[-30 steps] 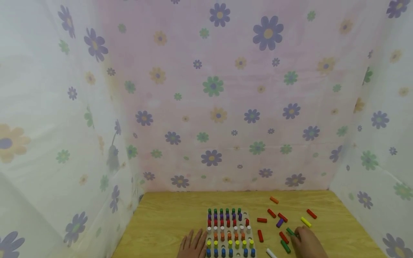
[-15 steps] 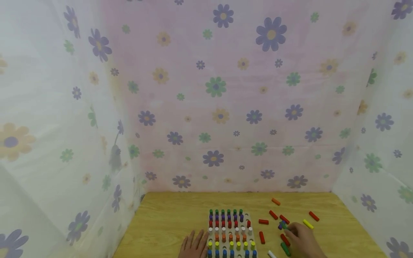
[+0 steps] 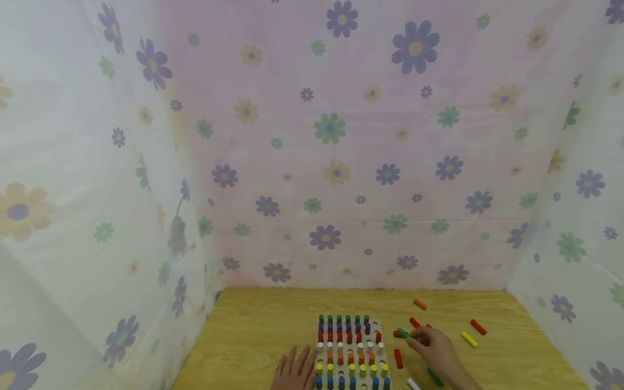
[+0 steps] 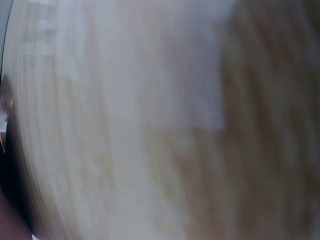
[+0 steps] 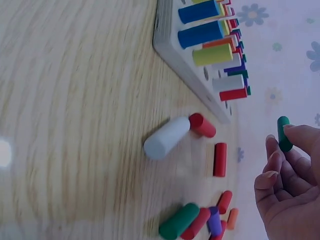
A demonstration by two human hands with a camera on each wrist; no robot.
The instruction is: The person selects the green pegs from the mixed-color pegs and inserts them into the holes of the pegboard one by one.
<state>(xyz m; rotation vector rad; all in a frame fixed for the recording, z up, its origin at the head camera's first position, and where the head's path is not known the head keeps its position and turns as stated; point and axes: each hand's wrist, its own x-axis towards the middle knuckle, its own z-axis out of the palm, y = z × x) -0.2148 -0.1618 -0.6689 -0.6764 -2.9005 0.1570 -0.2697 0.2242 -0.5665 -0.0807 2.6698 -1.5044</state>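
Note:
In the head view my right hand pinches a green peg between thumb and fingertips, just right of the pegboard. The right wrist view shows the same green peg raised off the table in my right hand. A pale pegboard carries rows of green, purple, red, white, orange, yellow and blue pegs, with a few bare holes. My left hand lies flat with fingers spread, its fingertips right at the board's left edge. The left wrist view is blurred and shows mostly wood grain.
Loose pegs lie right of the board: a white peg, a green peg, a purple peg, a yellow peg, an orange peg and several red ones. Flowered sheets wall the wooden table at back and sides.
My right hand has lifted the green peg from among the loose pegs and carried it left, toward the board. My left hand stays beside the board.

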